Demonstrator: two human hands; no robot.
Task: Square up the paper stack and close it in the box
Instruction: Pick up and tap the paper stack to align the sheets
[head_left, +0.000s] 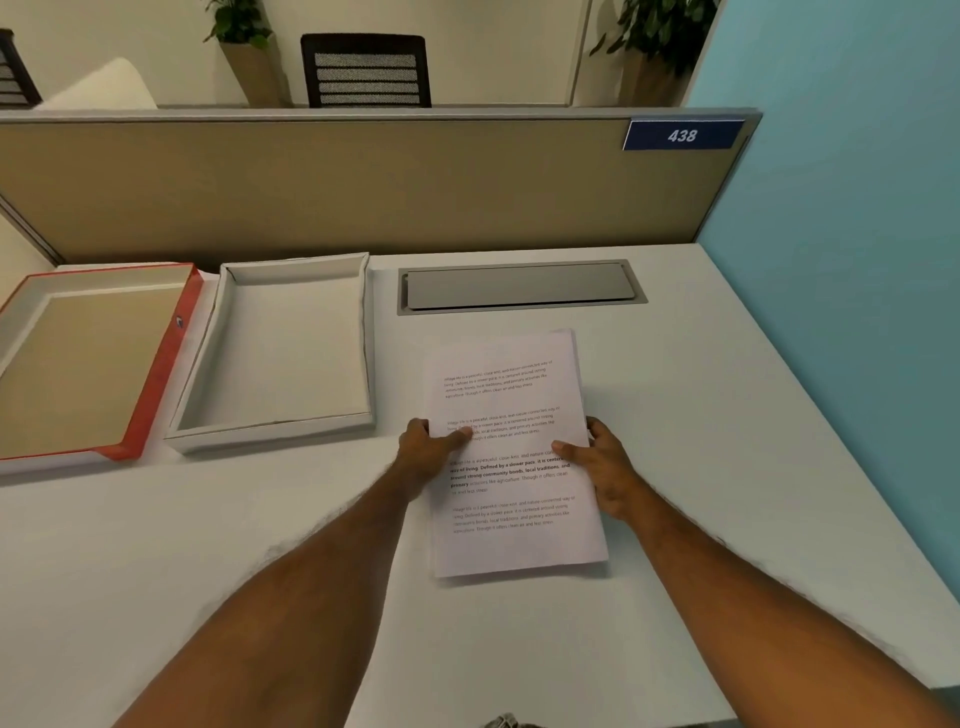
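A stack of white printed paper (511, 395) lies on the white desk in front of me, its sheets slightly fanned at the top right. My left hand (428, 454) grips the stack's left edge, thumb on top of the page. My right hand (605, 467) grips the right edge the same way. To the left stands the open white box (291, 431), empty. Further left lies its lid (161, 374), upside down, with a red outside and a tan inside.
A grey cable flap (519, 286) is set into the desk behind the paper. A tan partition (363, 187) with a 438 sign closes the back, and a blue wall (857, 260) stands on the right. The desk's front edge is near my body.
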